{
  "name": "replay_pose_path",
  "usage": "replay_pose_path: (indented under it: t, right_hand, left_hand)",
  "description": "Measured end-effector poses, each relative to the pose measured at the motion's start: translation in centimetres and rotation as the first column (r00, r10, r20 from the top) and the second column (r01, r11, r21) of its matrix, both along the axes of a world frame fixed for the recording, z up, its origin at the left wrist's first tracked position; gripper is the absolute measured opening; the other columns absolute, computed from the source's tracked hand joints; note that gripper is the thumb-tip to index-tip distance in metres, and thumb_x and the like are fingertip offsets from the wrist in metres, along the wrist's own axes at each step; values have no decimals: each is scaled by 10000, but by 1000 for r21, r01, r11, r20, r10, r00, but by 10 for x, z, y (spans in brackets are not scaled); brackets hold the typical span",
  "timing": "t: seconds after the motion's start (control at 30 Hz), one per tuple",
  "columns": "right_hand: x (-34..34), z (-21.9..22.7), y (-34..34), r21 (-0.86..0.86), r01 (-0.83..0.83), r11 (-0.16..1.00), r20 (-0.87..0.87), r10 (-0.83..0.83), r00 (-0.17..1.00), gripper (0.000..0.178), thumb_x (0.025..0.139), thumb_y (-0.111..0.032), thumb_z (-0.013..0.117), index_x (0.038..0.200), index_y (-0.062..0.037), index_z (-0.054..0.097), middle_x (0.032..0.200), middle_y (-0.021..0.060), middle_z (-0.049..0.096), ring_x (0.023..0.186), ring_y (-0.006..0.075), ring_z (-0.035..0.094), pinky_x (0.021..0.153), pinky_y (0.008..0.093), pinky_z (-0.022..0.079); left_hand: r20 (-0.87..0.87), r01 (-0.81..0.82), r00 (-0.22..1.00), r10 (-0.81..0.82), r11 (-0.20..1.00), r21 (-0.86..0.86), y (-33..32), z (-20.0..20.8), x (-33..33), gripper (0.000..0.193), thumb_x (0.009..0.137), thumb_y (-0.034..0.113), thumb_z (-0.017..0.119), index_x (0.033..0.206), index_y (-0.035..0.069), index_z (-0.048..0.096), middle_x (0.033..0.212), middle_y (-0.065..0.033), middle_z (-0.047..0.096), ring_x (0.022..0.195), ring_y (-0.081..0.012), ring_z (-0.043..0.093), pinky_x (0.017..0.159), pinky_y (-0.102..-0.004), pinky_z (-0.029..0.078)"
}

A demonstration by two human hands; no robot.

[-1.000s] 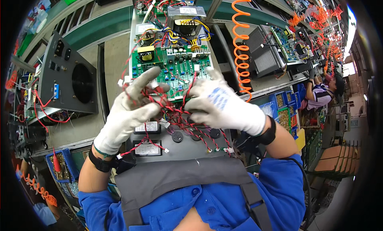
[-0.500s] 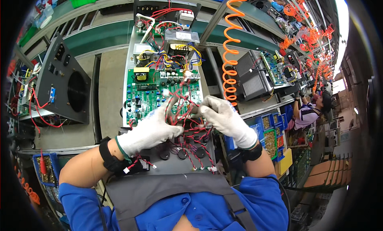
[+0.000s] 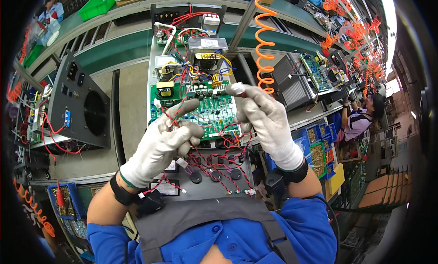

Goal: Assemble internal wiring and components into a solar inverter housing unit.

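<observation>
The left hand (image 3: 157, 145) pinches a red wire (image 3: 167, 113) between thumb and finger. The wire's long way slants up and left from the fingers, and its white plug (image 3: 157, 102) points away from the person, over the left edge of the green board (image 3: 214, 111). The right hand (image 3: 270, 125) is bent over the board's right side; I cannot tell if it grips anything. Nearer the person, twisted wires (image 3: 214, 160) lie tangled on a grey panel (image 3: 210, 189).

Gloved left hand (image 3: 156, 147), gloved right hand (image 3: 268, 123) apart, half-curled.
</observation>
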State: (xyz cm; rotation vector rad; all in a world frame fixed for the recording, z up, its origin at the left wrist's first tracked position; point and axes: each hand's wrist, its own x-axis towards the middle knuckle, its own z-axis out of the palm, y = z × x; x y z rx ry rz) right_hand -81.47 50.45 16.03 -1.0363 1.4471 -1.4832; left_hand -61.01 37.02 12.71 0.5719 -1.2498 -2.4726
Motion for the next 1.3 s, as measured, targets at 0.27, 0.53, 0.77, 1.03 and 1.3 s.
replay_pose_path:
  t: [0.27,0.53,0.77,1.03,1.3]
  right_hand:
    - [9,-16,-26,-113,-209,971,-785,42,618,294,966,-183,652,1220,-35,664,823,104,679,744,252,673,651,379,521]
    - [-12,-9,-46,-19,-456,890,-999,-29,-16,298,787,-89,673,1084,-76,653,815,72,645,721,288,666,622,399,521]
    - [-91,-52,-54,530,225,818,-833,451,321,332,957,-330,566,990,-14,664,865,188,682,882,375,676,764,469,524]
    - [-111,-75,-64,680,46,732,-635,555,538,372,902,-322,596,858,29,709,715,164,668,701,281,668,697,398,511]
    - [-108,-57,-84,747,-38,664,-568,666,483,371,853,-324,650,871,42,709,713,107,673,673,161,634,671,343,509]
  left_hand:
    - [141,-207,964,223,971,-123,14,-3,-20,332,924,189,728,1185,12,623,787,12,631,527,-30,550,468,-190,404]
    - [200,-171,959,199,974,-151,2,-11,-20,266,949,204,705,1094,1,611,812,-13,652,531,-64,560,494,-215,464]
    - [88,-139,985,152,981,-137,4,-8,19,298,951,112,672,1199,-52,645,1031,-133,706,809,-165,704,744,-278,581]
    - [25,-210,976,216,966,-152,5,-20,45,226,926,17,614,1126,-51,694,1004,-132,721,884,-210,716,840,-350,593]
    - [37,-226,971,236,959,-170,6,-23,49,238,937,106,658,1115,-47,696,972,-131,713,861,-195,696,828,-349,577]
